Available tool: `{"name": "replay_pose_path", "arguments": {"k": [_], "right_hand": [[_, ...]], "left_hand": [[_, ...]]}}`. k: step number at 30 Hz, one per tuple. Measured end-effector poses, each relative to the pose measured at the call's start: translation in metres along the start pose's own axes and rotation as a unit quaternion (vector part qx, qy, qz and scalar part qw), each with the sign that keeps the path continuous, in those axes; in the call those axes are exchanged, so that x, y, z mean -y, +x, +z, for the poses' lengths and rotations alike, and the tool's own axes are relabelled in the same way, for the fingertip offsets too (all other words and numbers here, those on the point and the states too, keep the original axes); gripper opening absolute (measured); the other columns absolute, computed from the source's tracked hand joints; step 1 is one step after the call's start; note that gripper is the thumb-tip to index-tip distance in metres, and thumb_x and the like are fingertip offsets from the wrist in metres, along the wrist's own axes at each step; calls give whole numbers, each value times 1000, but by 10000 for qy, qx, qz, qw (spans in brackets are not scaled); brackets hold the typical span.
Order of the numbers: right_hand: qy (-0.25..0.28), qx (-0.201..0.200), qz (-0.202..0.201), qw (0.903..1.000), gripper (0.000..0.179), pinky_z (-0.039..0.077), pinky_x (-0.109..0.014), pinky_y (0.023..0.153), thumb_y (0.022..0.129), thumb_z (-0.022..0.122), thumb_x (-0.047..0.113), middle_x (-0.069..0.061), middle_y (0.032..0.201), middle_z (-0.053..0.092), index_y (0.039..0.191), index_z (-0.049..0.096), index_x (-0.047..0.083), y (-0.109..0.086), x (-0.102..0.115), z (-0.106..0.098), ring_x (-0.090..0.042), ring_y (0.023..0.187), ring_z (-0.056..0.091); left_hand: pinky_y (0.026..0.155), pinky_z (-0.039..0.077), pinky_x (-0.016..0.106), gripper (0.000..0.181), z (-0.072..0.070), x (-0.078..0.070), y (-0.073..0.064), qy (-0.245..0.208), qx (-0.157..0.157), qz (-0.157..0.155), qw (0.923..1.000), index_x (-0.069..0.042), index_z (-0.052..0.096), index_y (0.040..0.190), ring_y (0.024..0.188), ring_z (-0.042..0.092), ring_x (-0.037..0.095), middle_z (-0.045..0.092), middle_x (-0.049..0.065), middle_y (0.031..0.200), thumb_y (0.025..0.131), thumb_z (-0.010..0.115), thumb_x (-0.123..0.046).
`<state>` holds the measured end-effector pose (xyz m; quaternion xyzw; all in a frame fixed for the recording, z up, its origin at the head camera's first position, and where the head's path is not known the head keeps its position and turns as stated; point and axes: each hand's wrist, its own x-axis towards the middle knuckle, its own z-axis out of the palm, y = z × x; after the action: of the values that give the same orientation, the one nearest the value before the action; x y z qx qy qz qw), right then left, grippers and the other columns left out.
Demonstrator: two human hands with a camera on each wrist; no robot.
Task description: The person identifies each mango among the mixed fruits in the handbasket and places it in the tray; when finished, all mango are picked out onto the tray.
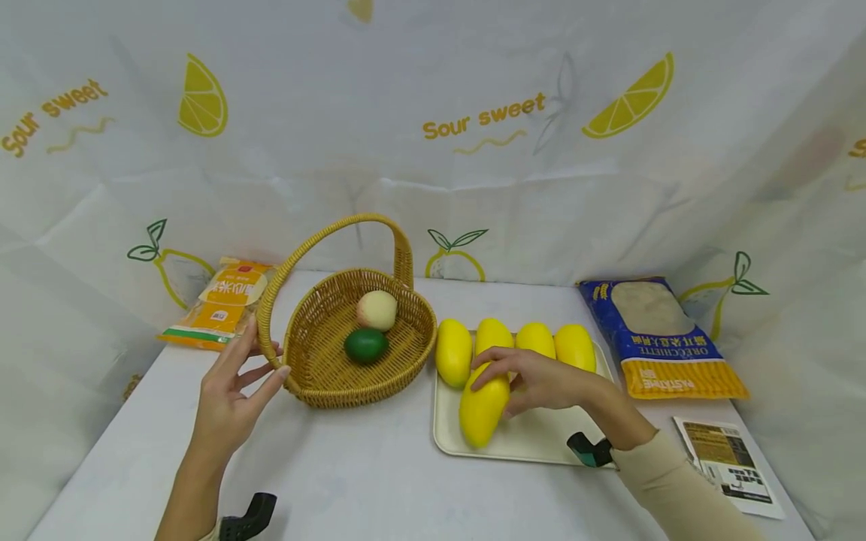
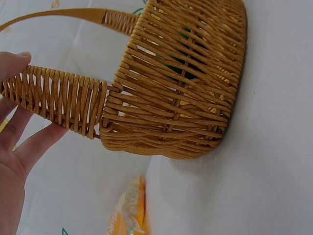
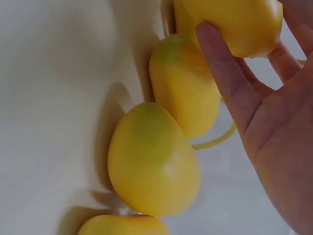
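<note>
My left hand grips the near end of the arched handle of a wicker basket, thumb on one side and fingers on the other. Inside the basket lie a pale round fruit like a peach and a dark green oval fruit. Over a cream tray, my right hand holds a yellow mango between thumb and fingers. Several more mangoes line the tray's back edge. In the right wrist view the held mango is partly cut off at the top.
Behind the basket's left side lies an orange food bag. A blue and orange pasta bag lies right of the tray, with a flat printed packet in front of it. A white curtain hangs behind the table.
</note>
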<state>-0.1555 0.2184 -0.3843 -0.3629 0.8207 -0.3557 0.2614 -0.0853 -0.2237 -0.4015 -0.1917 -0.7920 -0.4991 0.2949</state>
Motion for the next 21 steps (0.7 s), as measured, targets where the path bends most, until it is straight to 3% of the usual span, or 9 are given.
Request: {"name": "replay_pose_path", "arguments": {"k": [6, 13, 17, 21], "right_hand": [[-88, 11, -26, 10000, 46, 58, -33, 97, 83, 80, 5, -11, 154, 49, 125, 72, 22, 1, -4, 5, -36, 137, 50], [85, -475, -67, 9988, 37, 58, -42, 101, 87, 81, 21, -12, 154, 48, 123, 72, 21, 1, -10, 11, -36, 138, 50], [198, -732, -105, 9971, 38, 59, -49, 102, 86, 82, 21, -12, 151, 50, 123, 72, 21, 2, -11, 14, -36, 136, 51], [165, -827, -127, 9964, 39, 59, -46, 102, 86, 82, 19, -11, 147, 54, 124, 71, 19, 2, -12, 16, -35, 133, 54]], "left_hand": [[87, 55, 6, 100, 0, -2, 1, 83, 26, -64, 9999, -4, 39, 156, 109, 61, -2, 59, -16, 123, 69, 71, 32], [87, 56, 8, 100, -2, -3, 2, 149, 61, -225, 9996, -6, 37, 157, 108, 61, -2, 61, -9, 119, 71, 71, 30], [87, 56, 8, 101, -2, -2, 2, 227, 104, -274, 9993, -8, 36, 158, 108, 60, -3, 60, -16, 121, 72, 71, 30], [87, 56, 7, 101, -3, -2, 1, 357, 144, -359, 9986, -11, 35, 159, 108, 60, -3, 57, -23, 122, 73, 72, 28]]}}
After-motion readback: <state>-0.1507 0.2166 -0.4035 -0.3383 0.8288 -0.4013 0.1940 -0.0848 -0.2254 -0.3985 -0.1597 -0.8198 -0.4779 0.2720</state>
